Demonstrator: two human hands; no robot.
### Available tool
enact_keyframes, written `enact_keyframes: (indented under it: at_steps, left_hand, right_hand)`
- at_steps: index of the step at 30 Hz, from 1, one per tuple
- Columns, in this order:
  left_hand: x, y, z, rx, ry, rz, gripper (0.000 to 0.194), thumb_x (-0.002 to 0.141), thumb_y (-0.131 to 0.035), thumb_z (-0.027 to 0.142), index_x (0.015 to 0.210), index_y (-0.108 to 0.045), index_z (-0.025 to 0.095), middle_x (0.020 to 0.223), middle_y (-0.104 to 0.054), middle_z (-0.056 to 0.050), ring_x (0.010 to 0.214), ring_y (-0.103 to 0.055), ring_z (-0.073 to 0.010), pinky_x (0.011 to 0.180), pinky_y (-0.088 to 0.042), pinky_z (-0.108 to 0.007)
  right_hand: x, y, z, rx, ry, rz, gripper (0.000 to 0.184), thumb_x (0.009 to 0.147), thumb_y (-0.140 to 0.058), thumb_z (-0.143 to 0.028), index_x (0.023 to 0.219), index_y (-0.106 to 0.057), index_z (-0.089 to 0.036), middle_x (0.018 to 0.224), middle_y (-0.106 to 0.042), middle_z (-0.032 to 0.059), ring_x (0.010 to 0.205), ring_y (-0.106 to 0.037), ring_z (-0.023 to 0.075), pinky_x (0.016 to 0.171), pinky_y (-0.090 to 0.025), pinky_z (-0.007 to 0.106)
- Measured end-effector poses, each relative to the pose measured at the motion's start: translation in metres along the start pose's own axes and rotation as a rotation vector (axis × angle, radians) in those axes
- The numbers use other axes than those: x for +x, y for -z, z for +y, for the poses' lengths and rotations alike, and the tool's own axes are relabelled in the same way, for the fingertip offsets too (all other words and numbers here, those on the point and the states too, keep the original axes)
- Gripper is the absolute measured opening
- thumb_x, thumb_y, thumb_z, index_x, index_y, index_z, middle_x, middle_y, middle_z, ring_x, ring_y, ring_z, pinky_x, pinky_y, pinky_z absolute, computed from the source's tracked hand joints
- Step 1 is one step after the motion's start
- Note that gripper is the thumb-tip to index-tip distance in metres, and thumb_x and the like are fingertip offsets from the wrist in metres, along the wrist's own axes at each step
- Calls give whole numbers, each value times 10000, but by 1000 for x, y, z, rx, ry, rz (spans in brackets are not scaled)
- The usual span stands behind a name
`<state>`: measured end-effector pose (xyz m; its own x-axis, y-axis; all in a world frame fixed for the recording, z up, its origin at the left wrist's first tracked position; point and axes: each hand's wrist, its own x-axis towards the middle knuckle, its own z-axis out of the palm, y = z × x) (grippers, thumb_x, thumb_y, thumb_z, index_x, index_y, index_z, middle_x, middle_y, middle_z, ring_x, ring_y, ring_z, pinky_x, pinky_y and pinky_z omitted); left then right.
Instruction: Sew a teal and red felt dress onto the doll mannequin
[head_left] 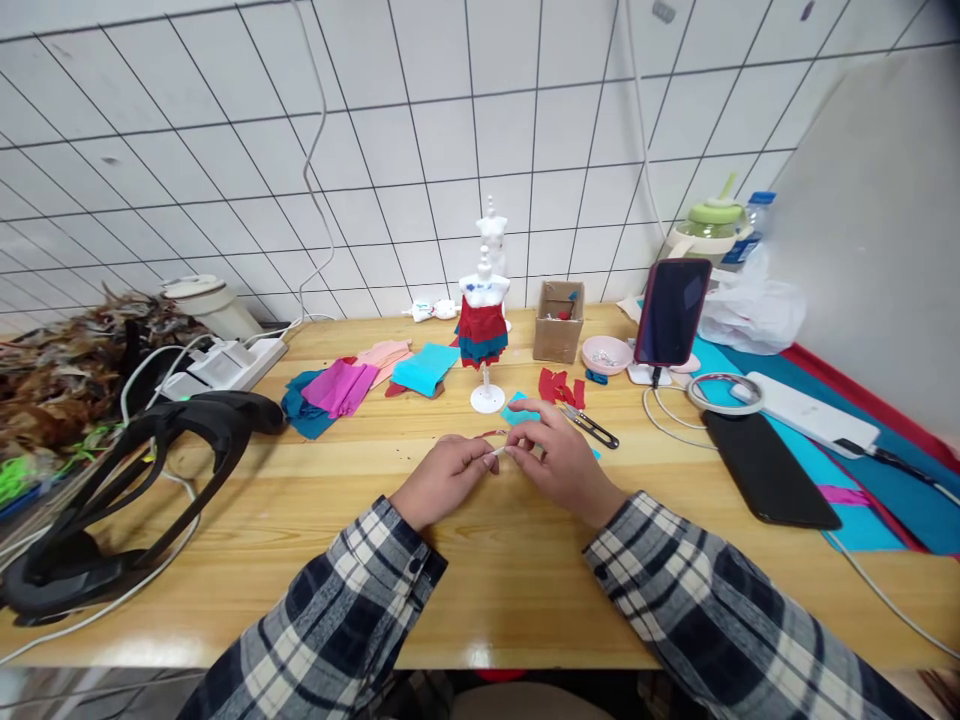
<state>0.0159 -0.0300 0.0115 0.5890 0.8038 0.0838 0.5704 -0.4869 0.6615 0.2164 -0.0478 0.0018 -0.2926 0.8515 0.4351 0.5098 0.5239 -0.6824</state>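
A thin, pale strip (498,451) lay between the two hands, low over the wooden table (480,570), directly in front of the person. Its visible length ran mostly sideways, from one set of fingertips to the other, its right end tipped slightly away from the body. The left hand (448,478) had thumb and finger pinched together on the left end, while the right hand (556,458) came in from the other side with its thumb and index finger closed on the right end, the other fingers arched above. Neither hand was clearly nearer: the tips were close together, with only a short bit of strip bared between them. Whether it touched the wood could not be told. Just beyond the fingertips lay a small reddish piece (491,434), partly hidden, and a light blue scrap (519,408) beside the right hand's fingers. Farther out, straight ahead, a small white dress form (484,290) stood upright in red and teal cloth. Dark-handled snips (592,427) lay just past the right hand, near red scraps (559,388), with a cardboard box (556,335) and a pink bowl (607,355) behind.
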Motion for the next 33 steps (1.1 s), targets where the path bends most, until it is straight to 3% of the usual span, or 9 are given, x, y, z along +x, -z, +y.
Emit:
enact_keyframes:
  at_steps: [6, 12, 15, 17, 20, 24, 28, 31, 33]
  left_hand:
    - [2, -6, 12, -81, 79, 153, 343, 876, -413, 324, 565, -469, 189, 529, -403, 34, 568, -422, -136, 610, -323, -267]
    - [2, -13, 18, -438, 203, 250, 269, 804, -419, 285, 550, -391, 201, 559, -380, 26, 563, -375, -134, 580, -324, -268]
    - [4, -1, 2, -348, 244, 424, 265, 812, -384, 255, 551, -392, 207, 565, -387, 12, 570, -385, -146, 575, -335, -270]
    - [4, 12, -17, -173, 248, 516, 317, 870, -343, 283, 610, -503, 199, 619, -472, -10, 618, -446, -161, 626, -380, -278]
    - [2, 28, -48, 31, 207, 443, 278, 855, -477, 357, 819, -695, 188, 767, -611, -48, 774, -541, -204, 774, -422, -323]
    - [0, 29, -69, 295, 183, 350, 296, 802, -562, 301, 1016, -740, 201, 883, -653, -89, 892, -570, -251, 847, -434, -366]
    - [-2, 24, -61, 406, 264, 264, 303, 759, -533, 170, 970, -739, 240, 918, -684, -62, 922, -598, -252, 904, -425, -403]
    - [-2, 22, -45, 429, 362, 403, 325, 686, -602, 164, 979, -707, 256, 1038, -654, -55, 1047, -548, -295, 953, -373, -468]
    - [-2, 19, -31, 366, 332, 486, 262, 731, -612, 219, 977, -699, 245, 1067, -636, -62, 1080, -518, -295, 947, -368, -458]
  right_hand:
    - [-2, -1, -10, -152, 100, 17, 157, 958, -439, -241, 909, -584, -207, 1151, -596, 90, 996, -600, 189, 801, -487, 297]
    - [-6, -7, -22, -270, 128, 43, 170, 970, -406, -231, 943, -572, -204, 1118, -598, 99, 969, -586, 189, 734, -470, 271]
    - [-6, -3, -23, -195, 138, 103, 165, 960, -409, -208, 908, -566, -206, 1083, -598, 100, 984, -572, 194, 790, -465, 285]
    - [-4, 1, -21, -80, 116, 171, 142, 950, -435, -225, 891, -563, -206, 1053, -598, 96, 971, -566, 196, 813, -461, 302]
    - [1, 3, -8, 138, -27, 147, 126, 918, -494, -281, 849, -565, -202, 977, -598, 74, 871, -558, 184, 746, -455, 305]
    - [4, -4, 11, 433, -401, -12, 206, 873, -520, -400, 847, -569, -201, 661, -482, -25, 567, -426, 124, 536, -361, 257]
    - [2, -9, 18, 655, -619, -67, 309, 813, -564, -514, 880, -549, -213, 539, -315, -91, 454, -258, 86, 444, -211, 223]
    - [2, -10, 18, 663, -624, -82, 315, 799, -572, -518, 875, -545, -213, 543, -331, -89, 458, -266, 87, 449, -209, 223]
    - [2, -10, 18, 575, -566, -75, 283, 804, -565, -486, 855, -555, -207, 586, -394, -66, 503, -330, 100, 481, -265, 231]
